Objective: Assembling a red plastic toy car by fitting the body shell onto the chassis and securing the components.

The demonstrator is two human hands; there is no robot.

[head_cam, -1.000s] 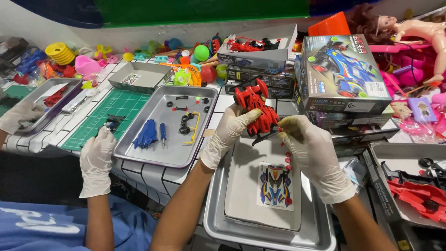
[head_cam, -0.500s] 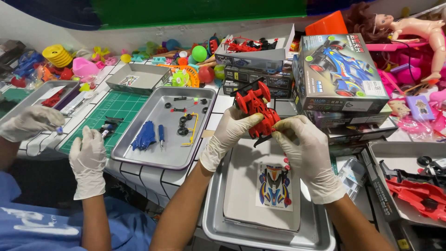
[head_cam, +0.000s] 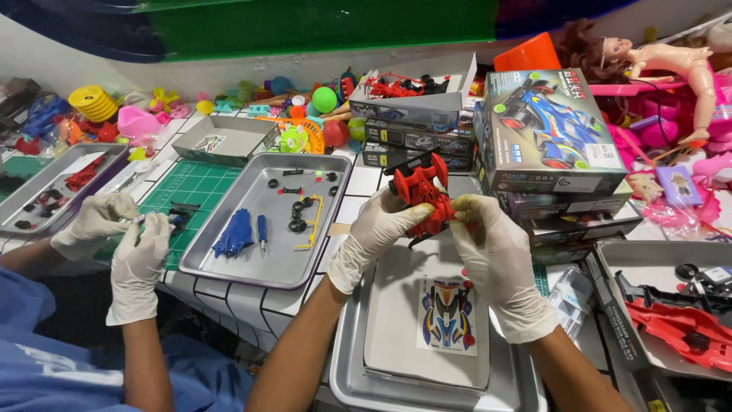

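Gripping red plastic toy car body (head_cam: 422,197) above lower metal tray (head_cam: 347,366): left hand (head_cam: 379,229) and right hand (head_cam: 492,255), both in white latex gloves, closed on it. White tiled counter, green wall behind. Left of tray: co-worker's two gloved hands (head_cam: 126,236), green cutting mat (head_cam: 191,187), second tray (head_cam: 305,255). In tray: one sticker sheet (head_cam: 447,314). Right: three stacked glossy boxes (head_cam: 545,133).

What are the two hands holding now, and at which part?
Both hold one red toy car body: left hand at its lower left side, right hand at its right end.
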